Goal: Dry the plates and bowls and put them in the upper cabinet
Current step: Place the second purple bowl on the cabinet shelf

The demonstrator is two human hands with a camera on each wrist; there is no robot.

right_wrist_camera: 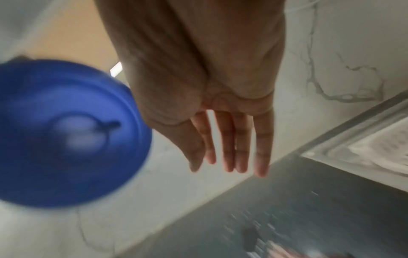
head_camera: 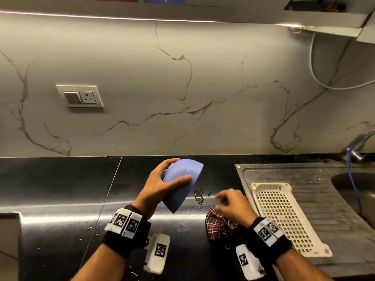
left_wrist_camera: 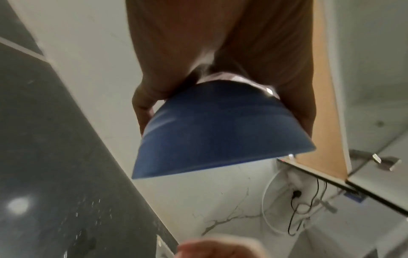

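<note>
Fingers (head_camera: 183, 178) of the left hand (head_camera: 160, 184) are curled round the blue bowl (head_camera: 182, 182), which is held tilted above the black counter (head_camera: 60, 189), near its back edge. Fingers (right_wrist_camera: 238, 148) of the right hand (head_camera: 231, 205) are seen straight and close together, empty, above the checked cloth (head_camera: 218, 226) lying by the counter's front edge. A puddle (head_camera: 199, 196) is seen between the hands. If the bowl is wet, it could be let slip from a one-handed grip.
</note>
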